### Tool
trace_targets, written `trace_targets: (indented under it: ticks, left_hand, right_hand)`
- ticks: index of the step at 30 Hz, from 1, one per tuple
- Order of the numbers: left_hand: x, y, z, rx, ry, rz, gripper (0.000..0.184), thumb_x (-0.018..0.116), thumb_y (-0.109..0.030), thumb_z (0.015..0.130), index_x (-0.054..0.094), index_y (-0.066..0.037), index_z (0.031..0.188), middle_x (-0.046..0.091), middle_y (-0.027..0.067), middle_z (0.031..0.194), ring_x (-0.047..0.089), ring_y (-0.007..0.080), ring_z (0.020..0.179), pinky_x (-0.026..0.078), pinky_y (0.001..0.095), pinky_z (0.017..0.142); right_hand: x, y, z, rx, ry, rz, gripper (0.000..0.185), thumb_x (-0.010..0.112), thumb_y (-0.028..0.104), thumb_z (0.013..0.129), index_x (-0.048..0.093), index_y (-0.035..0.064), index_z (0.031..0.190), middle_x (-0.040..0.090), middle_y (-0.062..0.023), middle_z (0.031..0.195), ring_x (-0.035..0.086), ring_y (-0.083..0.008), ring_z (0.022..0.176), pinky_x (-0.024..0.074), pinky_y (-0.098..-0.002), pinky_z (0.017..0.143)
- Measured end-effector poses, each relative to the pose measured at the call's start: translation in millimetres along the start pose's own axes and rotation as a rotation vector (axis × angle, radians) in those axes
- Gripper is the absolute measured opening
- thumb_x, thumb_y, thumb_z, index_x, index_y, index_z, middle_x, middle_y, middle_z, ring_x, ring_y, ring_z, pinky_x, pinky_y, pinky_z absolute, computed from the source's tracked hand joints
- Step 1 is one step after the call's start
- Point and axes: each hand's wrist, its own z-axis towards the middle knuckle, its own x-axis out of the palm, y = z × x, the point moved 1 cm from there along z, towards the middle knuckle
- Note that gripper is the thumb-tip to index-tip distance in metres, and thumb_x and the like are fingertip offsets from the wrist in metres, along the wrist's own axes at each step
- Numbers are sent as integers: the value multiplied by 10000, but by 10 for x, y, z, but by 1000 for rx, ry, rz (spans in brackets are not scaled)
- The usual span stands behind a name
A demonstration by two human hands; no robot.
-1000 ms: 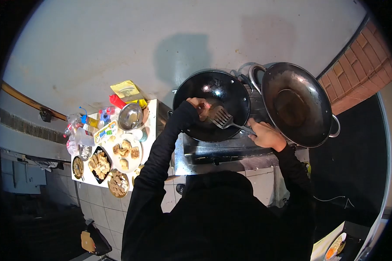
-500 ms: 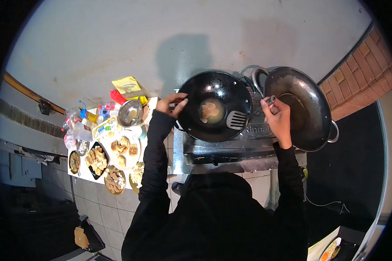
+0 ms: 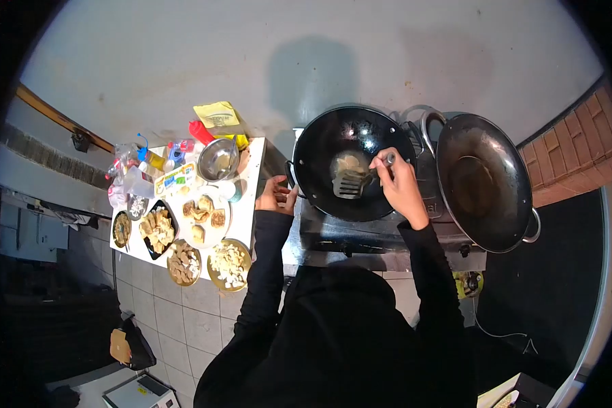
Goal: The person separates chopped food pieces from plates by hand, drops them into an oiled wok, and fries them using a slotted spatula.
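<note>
My right hand (image 3: 402,192) is closed round the handle of a slotted spatula (image 3: 349,186). The spatula's head is down inside a black wok (image 3: 319,197), against pale food pieces (image 3: 350,165) in shallow liquid at the bottom. The spatula partly covers this food. My left hand (image 3: 276,197) is beside the wok's left rim, just below its small side handle (image 3: 290,173). Its fingers are bent and apart, with nothing visible between them; whether they touch the rim is hard to tell.
A larger wok (image 3: 510,211) stands to the right on the stove (image 3: 323,234). On the left, a white table (image 3: 255,153) carries a metal bowl (image 3: 217,160), a plate of browned pieces (image 3: 213,234), bottles and several dishes of cut food. Brick edging (image 3: 578,149) lies far right.
The spatula has moved left onto the food, with my right hand following over the wok. My left hand has dropped lower along the wok's left side. The whole view has shifted.
</note>
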Motion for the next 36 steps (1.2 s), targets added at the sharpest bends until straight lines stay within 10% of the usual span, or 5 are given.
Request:
trace_targets:
  ticks: [12, 36]
  left_hand:
    - [-13, 17, 55, -197, 145, 121, 269, 681, -270, 837, 672, -9, 901, 681, 130, 725, 672, 183, 680, 513, 306, 620]
    - [-21, -49, 98, -198, 51, 169, 341, 709, -355, 805, 705, -28, 902, 669, 130, 712, 654, 234, 686, 495, 341, 647]
  right_hand:
    - [-128, -245, 212, -16, -67, -120, 50, 503, 47, 905, 514, -2, 904, 640, -140, 768, 654, -282, 723, 468, -335, 612]
    - [-149, -114, 450, -82, -198, -85, 124, 516, 104, 908, 516, -2, 843, 597, -137, 668, 590, -283, 561, 415, -355, 523]
